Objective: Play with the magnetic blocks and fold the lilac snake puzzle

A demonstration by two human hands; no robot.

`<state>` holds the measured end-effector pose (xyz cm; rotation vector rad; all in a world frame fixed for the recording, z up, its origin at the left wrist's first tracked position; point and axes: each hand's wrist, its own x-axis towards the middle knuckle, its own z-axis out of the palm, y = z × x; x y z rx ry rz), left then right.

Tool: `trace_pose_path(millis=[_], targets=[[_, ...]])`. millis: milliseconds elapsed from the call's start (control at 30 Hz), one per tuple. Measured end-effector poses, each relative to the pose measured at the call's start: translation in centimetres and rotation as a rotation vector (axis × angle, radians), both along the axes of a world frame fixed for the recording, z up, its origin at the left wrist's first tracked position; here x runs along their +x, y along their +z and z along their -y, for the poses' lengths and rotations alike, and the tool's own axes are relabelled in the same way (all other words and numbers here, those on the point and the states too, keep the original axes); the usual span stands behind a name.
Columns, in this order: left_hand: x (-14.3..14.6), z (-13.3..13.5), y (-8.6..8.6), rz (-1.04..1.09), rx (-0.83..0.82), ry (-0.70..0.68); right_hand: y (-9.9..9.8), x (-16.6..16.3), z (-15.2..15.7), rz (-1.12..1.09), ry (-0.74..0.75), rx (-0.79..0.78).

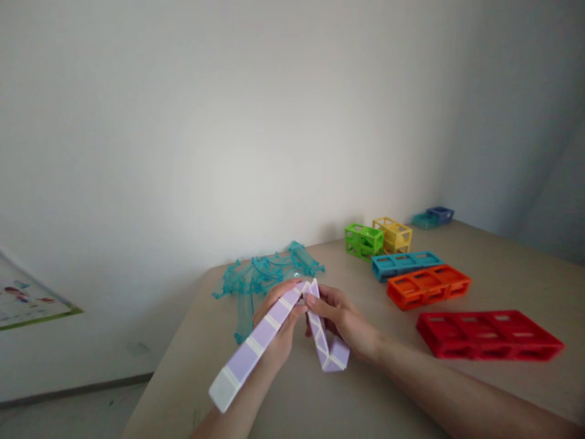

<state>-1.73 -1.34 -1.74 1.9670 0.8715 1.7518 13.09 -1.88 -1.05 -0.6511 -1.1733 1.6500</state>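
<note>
A purple and white snake puzzle is held up above the table between both my hands. My left hand is closed around its long straight section, which slants down toward me at the lower left. My right hand grips the shorter section, thumb pressed on it just past the sharp bend at the top. Below that hand, the short section folds again into a stubby hooked end. Some of the fingers on both hands are hidden behind the puzzle.
Clear teal plastic track pieces lie in a heap behind my left hand. To the right stand a red frame block, an orange one, a blue one, green and yellow ones. A wall backs the table.
</note>
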Motion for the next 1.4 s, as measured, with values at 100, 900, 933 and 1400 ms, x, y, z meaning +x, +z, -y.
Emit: trace_pose_path(millis=[100, 900, 933, 1400], targets=[[-0.2, -0.1, 0.1, 0.057, -0.013, -0.067, 0.4, 0.0, -0.1, 0.031, -0.019, -0.001], [-1.8, -0.4, 1.1, 0.526, -1.238, -1.123, 0.8, 1.5, -0.7, 0.154, -0.076, 0.261], [-1.8, -0.3, 1.1, 0.524, -1.239, -1.133, 0.9, 1.5, -0.7, 0.143, -0.066, 0.266], [0.3, 0.8, 1.4, 0.24, -0.725, -0.412, -0.1, 0.2, -0.2, 0.08, -0.073, 0.175]])
